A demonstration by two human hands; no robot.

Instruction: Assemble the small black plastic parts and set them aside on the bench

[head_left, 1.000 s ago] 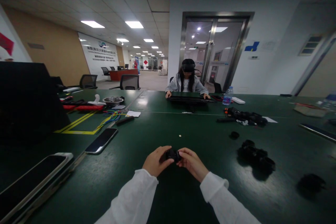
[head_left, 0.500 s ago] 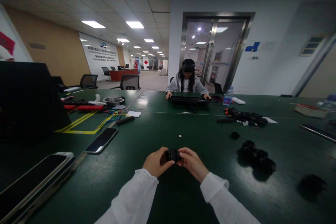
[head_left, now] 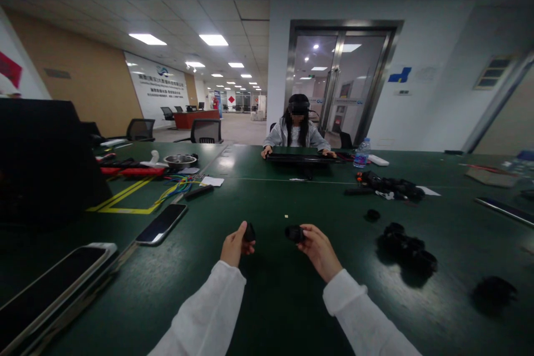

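Above the green table (head_left: 271,300), my left hand (head_left: 236,245) pinches a small black cap-like part (head_left: 249,232) between thumb and fingers. Opposite it, my right hand (head_left: 319,247) grips a black cylindrical part (head_left: 294,233) by its right end, with the other end facing left. A gap separates the two parts. Both look like dark plastic; their exact kind is too small and dark to make out. To the right lie a black ring-like piece (head_left: 372,215), a cluster of similar black parts (head_left: 409,247) and one more dark part (head_left: 494,296).
Two phones, a nearer one (head_left: 54,283) and a farther one (head_left: 162,225), lie at left beside a dark box-like object (head_left: 45,161). Coloured wires (head_left: 177,186) and a metal bowl (head_left: 181,161) sit beyond. Across the table a person (head_left: 297,128) holds a wide black object; a bottle (head_left: 362,153) stands nearby.
My hands have moved apart. The black object held between them is now two separate pieces, one in each hand.
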